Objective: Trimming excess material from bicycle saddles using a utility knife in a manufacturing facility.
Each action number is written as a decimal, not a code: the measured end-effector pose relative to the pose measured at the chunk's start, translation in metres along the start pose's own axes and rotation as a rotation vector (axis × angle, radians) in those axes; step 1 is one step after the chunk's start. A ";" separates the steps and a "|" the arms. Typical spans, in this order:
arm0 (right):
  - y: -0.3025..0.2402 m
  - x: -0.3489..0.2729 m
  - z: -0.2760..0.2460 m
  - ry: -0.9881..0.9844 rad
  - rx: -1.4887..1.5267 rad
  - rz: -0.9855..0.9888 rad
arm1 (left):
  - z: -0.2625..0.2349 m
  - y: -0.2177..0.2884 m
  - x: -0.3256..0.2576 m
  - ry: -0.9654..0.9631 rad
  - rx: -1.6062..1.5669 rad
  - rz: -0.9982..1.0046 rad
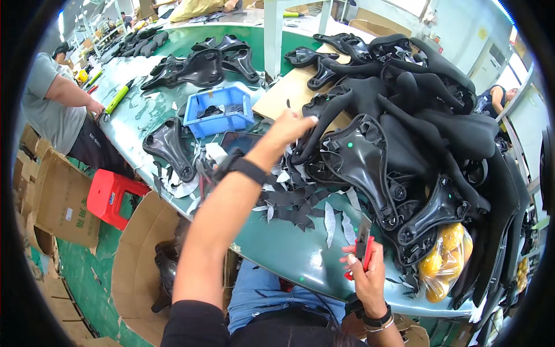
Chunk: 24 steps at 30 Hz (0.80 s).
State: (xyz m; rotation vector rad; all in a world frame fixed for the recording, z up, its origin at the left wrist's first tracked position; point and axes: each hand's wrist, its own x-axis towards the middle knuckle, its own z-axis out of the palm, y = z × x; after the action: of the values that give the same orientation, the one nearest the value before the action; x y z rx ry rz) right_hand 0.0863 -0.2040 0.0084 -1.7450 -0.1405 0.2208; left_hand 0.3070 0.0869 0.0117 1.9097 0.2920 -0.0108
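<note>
My left hand [287,128] reaches over the table beside the pile of black bicycle saddles, its fingers curled together. A small dark sliver [288,103] shows just above its fingertips; whether the fingers hold it is unclear. Low at the right, my right hand [370,272] grips a red utility knife [364,247], the metal blade end pointing up. Just beyond the knife lies a glossy saddle [361,159], underside up, marked with green dots. Another upturned saddle [433,211] rests to its right. Black and grey trimmed scraps [292,202] lie between my hands.
A blue bin [218,124] with dark pieces stands beyond my left arm. A single saddle [167,147] lies left of it. A clear bag of yellow objects [445,260] sits at the right edge. Cardboard box [139,266] and red stool [113,196] stand left; a person [60,104] works beyond.
</note>
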 end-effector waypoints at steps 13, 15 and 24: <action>0.003 -0.007 -0.010 -0.032 0.170 0.072 | 0.027 0.001 -0.147 0.093 -0.615 0.143; -0.002 -0.011 -0.005 -0.124 0.262 0.130 | 0.043 -0.030 -0.202 0.243 -0.226 0.243; 0.013 -0.031 -0.035 -0.176 -0.340 0.198 | 0.065 -0.046 -0.329 -0.155 -0.408 -0.216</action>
State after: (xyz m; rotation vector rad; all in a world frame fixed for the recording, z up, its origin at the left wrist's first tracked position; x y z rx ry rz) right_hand 0.0635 -0.2470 0.0037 -2.0783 -0.1393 0.5210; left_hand -0.0128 -0.0231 -0.0045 1.4573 0.3642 -0.2265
